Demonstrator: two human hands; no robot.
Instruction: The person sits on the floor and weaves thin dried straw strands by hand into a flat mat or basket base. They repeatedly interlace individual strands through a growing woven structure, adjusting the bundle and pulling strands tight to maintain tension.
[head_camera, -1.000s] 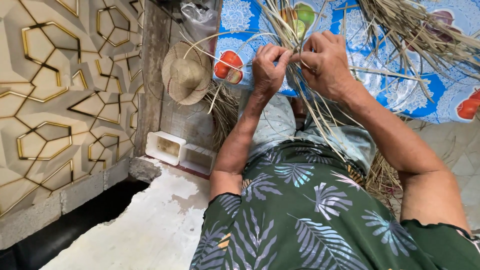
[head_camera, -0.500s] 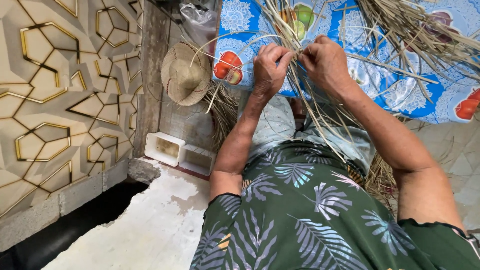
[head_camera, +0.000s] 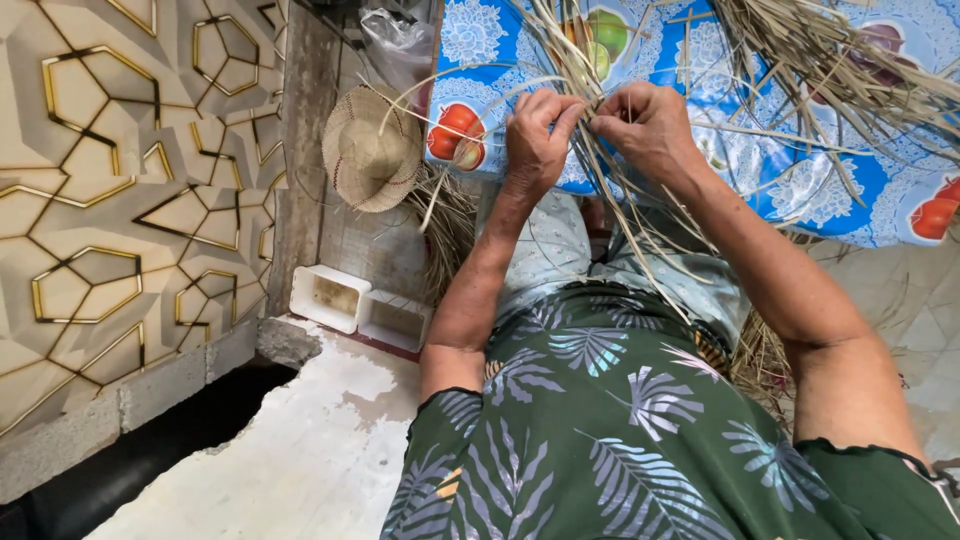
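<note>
Comparing with a moment ago, I see both hands at the same spot, fingertips drawn a little closer. My left hand (head_camera: 535, 140) and right hand (head_camera: 645, 125) are pinched shut on the straw (head_camera: 600, 185) held over my lap. A wall (head_camera: 130, 200) stands left, with a hat (head_camera: 372, 150) and white trays (head_camera: 355, 305) against it; loose straw crowds the blue cloth (head_camera: 800, 180) ahead.
</note>
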